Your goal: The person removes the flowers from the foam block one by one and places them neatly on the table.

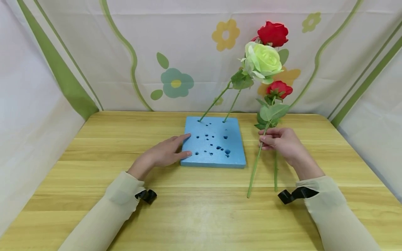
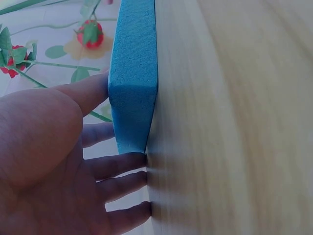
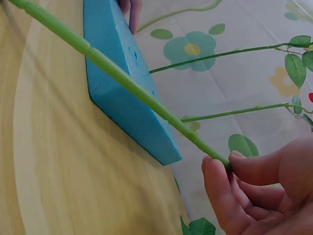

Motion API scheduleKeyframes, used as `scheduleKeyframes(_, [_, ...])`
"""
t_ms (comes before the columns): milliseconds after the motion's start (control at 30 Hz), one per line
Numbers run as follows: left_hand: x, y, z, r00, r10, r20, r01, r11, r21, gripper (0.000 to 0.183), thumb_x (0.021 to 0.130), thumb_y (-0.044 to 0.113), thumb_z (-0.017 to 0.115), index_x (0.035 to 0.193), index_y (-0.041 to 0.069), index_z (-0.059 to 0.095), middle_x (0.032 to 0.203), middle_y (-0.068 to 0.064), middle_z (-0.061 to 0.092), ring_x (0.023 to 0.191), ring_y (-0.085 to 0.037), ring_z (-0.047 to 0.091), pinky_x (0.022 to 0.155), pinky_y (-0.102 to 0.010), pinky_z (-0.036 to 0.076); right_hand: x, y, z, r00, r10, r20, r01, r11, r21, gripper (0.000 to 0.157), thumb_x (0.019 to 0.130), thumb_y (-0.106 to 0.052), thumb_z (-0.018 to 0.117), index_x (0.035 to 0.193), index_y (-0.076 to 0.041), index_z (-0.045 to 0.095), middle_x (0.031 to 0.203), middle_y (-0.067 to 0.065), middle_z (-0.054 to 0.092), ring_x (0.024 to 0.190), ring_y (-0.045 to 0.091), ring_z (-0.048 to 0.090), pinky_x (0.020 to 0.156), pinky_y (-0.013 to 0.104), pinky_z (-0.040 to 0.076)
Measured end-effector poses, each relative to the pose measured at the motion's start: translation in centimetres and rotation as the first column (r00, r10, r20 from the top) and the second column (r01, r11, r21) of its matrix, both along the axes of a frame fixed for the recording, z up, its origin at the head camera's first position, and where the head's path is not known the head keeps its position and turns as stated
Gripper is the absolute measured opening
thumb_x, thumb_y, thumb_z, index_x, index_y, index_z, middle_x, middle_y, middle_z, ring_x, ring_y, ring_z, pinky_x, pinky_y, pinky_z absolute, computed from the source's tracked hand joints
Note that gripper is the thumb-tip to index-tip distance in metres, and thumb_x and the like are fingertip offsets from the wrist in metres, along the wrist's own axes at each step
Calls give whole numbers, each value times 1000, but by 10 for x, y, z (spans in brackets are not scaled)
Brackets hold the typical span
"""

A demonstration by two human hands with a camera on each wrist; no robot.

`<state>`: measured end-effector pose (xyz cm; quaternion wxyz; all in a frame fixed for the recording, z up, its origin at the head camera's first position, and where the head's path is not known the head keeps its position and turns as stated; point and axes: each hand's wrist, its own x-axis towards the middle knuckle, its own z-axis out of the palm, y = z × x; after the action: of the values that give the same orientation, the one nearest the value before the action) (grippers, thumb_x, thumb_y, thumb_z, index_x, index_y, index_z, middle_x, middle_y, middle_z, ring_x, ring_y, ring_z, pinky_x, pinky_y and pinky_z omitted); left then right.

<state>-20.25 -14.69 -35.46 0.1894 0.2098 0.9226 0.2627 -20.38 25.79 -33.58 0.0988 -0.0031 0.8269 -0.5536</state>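
Note:
A blue foam block (image 1: 205, 146) with several holes lies on the table. My left hand (image 1: 168, 151) rests at its left edge, thumb and index finger on the block; other fingers reach the tabletop in the left wrist view. Two artificial roses lean to the right from the block's back holes: a pale green rose (image 1: 265, 61) and a red rose (image 1: 273, 33) behind it. My right hand (image 1: 281, 141) pinches the green stem (image 3: 112, 71) of another red rose (image 1: 279, 90) between thumb and fingers, right of the block. This stem slants, its lower end toward the block's front.
Another green stem (image 1: 275, 172) lies under and beyond my right hand, its bloom hidden. The wooden table (image 1: 201, 212) ends at a flower-printed curtain (image 1: 132, 35) behind. Black straps (image 1: 298, 195) are around both sleeves.

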Motion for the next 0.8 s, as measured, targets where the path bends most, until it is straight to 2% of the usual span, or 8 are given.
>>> scheduleKeyframes(100, [0, -1, -1, 1000, -2, 0, 2, 1000, 0, 80, 109, 51, 55, 173, 21, 17, 175, -19, 27, 162, -41, 30, 129, -61, 29, -2, 1, -4, 1000, 6, 24, -6, 1000, 11, 45, 109, -11, 60, 143, 17, 52, 149, 27, 55, 95, 8, 76, 87, 27, 65])
scheduleKeyframes(267, [0, -1, -1, 1000, -4, 1, 4, 1000, 3, 79, 109, 51, 54, 173, 22, 16, 176, -18, 25, 162, -41, 29, 129, -62, 29, -3, 0, -9, 998, 13, 64, -14, 1000, 16, 44, 108, -11, 61, 141, 17, 53, 157, 29, 50, 89, 4, 73, 83, 26, 65])
scheduleKeyframes(533, [1, -1, 0, 1000, -9, -7, 9, 1000, 4, 80, 109, 51, 54, 173, 21, 16, 176, -18, 26, 162, -41, 29, 129, -61, 30, -3, -3, -15, 993, 31, 111, -40, 996, 80, 41, 107, -13, 65, 137, 14, 57, 150, 30, 56, 83, 6, 69, 79, 25, 65])
scheduleKeyframes(800, [1, -1, 1, 1000, -4, -7, 4, 1000, 0, 80, 109, 50, 55, 173, 21, 16, 176, -18, 26, 162, -41, 29, 129, -62, 29, -3, -4, -20, 987, 69, 143, -88, 987, 132, 47, 107, -14, 64, 142, 16, 54, 138, 30, 67, 85, 10, 73, 79, 27, 65])
